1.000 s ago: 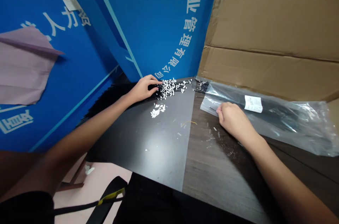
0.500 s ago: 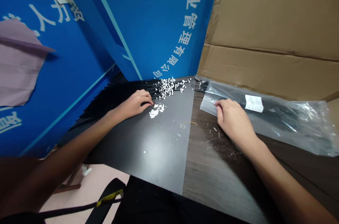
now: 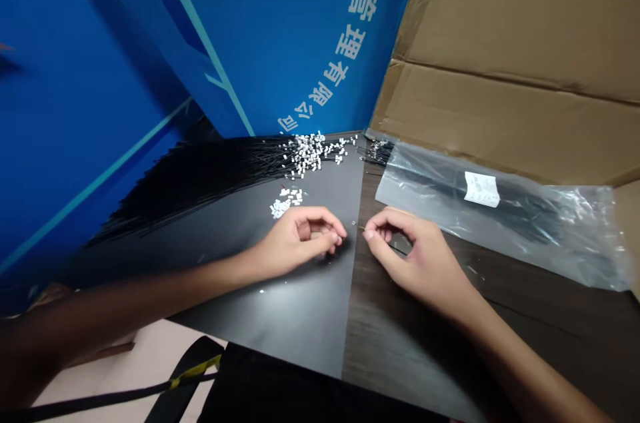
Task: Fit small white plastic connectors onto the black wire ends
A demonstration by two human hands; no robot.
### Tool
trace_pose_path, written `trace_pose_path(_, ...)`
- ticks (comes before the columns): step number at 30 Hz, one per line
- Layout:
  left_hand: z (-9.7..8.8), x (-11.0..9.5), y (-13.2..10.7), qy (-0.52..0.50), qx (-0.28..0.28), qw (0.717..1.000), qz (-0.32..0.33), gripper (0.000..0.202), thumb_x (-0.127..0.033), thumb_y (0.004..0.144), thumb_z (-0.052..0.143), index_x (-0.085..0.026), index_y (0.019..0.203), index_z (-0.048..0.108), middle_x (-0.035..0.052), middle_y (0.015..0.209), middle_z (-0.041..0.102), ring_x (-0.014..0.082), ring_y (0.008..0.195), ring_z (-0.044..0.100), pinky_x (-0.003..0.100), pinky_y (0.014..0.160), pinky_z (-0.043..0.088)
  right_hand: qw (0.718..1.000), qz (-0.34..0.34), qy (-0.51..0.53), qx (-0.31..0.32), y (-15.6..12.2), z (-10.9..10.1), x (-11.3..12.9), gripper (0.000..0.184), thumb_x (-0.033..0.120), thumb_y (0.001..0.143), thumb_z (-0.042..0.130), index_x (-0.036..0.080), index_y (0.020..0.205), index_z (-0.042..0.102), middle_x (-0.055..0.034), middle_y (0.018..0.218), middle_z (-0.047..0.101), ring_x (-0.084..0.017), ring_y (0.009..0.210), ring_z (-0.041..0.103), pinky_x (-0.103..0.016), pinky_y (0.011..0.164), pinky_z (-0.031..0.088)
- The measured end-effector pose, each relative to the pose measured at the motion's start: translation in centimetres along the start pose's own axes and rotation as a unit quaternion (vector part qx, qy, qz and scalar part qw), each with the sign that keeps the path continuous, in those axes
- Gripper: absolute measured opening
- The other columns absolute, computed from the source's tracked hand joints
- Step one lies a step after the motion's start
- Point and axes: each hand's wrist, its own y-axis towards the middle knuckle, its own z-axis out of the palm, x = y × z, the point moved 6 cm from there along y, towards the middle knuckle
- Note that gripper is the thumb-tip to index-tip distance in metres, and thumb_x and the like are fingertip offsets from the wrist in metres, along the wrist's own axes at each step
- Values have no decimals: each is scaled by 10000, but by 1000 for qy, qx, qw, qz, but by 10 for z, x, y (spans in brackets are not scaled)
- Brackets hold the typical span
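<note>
My left hand [image 3: 305, 240] is closed in a pinch above the dark table, a small white connector just showing at its fingertips. Facing it across a narrow gap, my right hand [image 3: 420, 246] pinches a thin black wire [image 3: 533, 316]. The wire's end points toward my left fingers, and its length runs under the right palm and out to the right. Loose white connectors [image 3: 281, 208] lie in a small heap behind my left hand. Farther back is a large bundle of black wires [image 3: 215, 170], with white connectors [image 3: 310, 151] on their ends.
A clear plastic bag [image 3: 550, 236] with a white label [image 3: 482, 189] holds black wires, some poking out at its left end. Behind stand a cardboard sheet [image 3: 525, 23] and a blue panel [image 3: 280, 30] with white lettering. Small scraps dot the table [image 3: 300, 323].
My left hand has left the connector heap and moved right, toward the middle. My right hand has come off the bag, down and left, with a wire now in its fingers. The view has shifted slightly.
</note>
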Motion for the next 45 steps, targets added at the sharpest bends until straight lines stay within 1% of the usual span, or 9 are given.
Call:
trace_pose_path(3,14,6,-5,-67,0,997,-24,206,-333,951,740,-136,970,796,83,809,782,147,655,719,246,623,591,996,10,76,45,-2,9,5,142,176,966,645,216,850,718,7,796,717,-152,726,632,-276,706,502)
trace_pose_path(7,13,4,-13,-150,-20,988,-40,65,-194,855,843,-146,898,842,58,837,766,125,655,704,231,643,596,991,27,107,81,-6,17,6,130,149,955,672,208,848,716,16,791,693,-134,721,605,-264,692,479)
trace_pose_path(10,11,1,-16,-177,-34,983,-42,65,-120,820,861,-159,871,869,54,846,775,131,690,725,233,686,617,990,29,108,86,-8,20,8,125,160,964,676,212,858,716,12,793,690,-139,718,608,-272,682,480)
trace_pose_path(15,12,2,-17,-171,-42,983,-44,70,-124,811,870,-171,861,880,64,852,800,151,735,751,239,720,639,994,-2,58,88,-11,21,11,109,161,974,681,219,889,717,-6,808,695,-167,747,635,-312,697,494)
trace_pose_path(23,6,3,-19,-121,-70,989,-53,22,-184,823,865,-194,841,873,71,862,818,182,738,760,267,706,663,988,-133,-63,48,-17,17,23,120,93,992,644,205,970,680,-60,856,732,-210,748,617,-385,706,504)
trace_pose_path(28,5,3,-20,-112,-84,989,-44,50,-166,828,858,-205,849,881,58,874,822,168,752,769,241,719,656,981,-154,-106,46,-18,17,27,122,96,999,643,192,942,692,-74,857,740,-211,736,614,-388,686,495)
trace_pose_path(32,6,1,-20,-112,-77,990,-46,53,-165,833,859,-208,843,887,62,859,819,176,764,768,242,714,654,993,-106,-29,45,-17,19,26,121,112,1011,644,216,1000,704,-65,915,775,-212,797,672,-380,738,545)
trace_pose_path(38,12,8,-18,-176,-55,978,-96,61,-215,809,935,-223,865,910,63,837,842,167,676,766,241,655,677,994,47,99,27,-17,22,14,122,166,983,712,229,888,754,-14,821,763,-176,750,683,-320,711,550)
trace_pose_path(45,16,21,-18,-289,-46,946,-140,154,-209,803,996,-212,942,932,64,817,875,170,784,849,221,833,715,972,132,189,41,-16,24,3,157,230,988,715,209,838,758,-18,804,773,-157,723,653,-287,667,515)
